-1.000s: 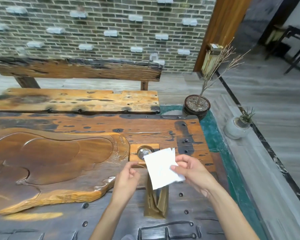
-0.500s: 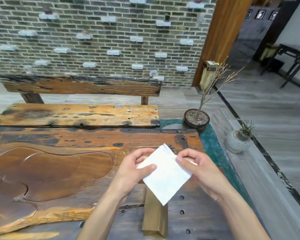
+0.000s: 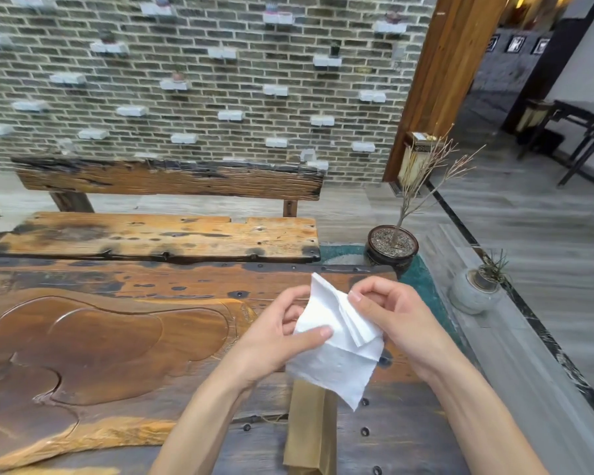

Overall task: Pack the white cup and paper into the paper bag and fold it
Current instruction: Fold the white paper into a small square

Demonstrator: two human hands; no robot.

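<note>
table point(image 3: 124, 341): dark weathered wood, knotted and bolted, with a glossy carved tray hollow of rounded lobes set in its left part.
bench point(image 3: 158, 236): beyond the table's far edge; rough orange-brown plank seat, charred edges, heavy plank back.
wall point(image 3: 192, 80): behind the bench; grey-green brick with pale blocks jutting out in scattered rows.
floor point(image 3: 528, 234): right of the table; grey wood-grain boards, dark marbled strip, teal patch at the table's corner.
plant pots: dark round pot point(image 3: 391, 246) with a bare twig past the table's far right corner; pale stone pot point(image 3: 474, 291) further right.
paper point(image 3: 336, 351): white, soft, dimpled, folded in layers; held above the table's near right part.
paper bag point(image 3: 309, 430): brown, narrow, upright on the table, directly below the paper.
left hand point(image 3: 275, 337): thumb and fingers pinching the paper's left edge.
right hand point(image 3: 395, 320): fingertips closed on the paper's upper folds.
white cup: not visible.
</note>
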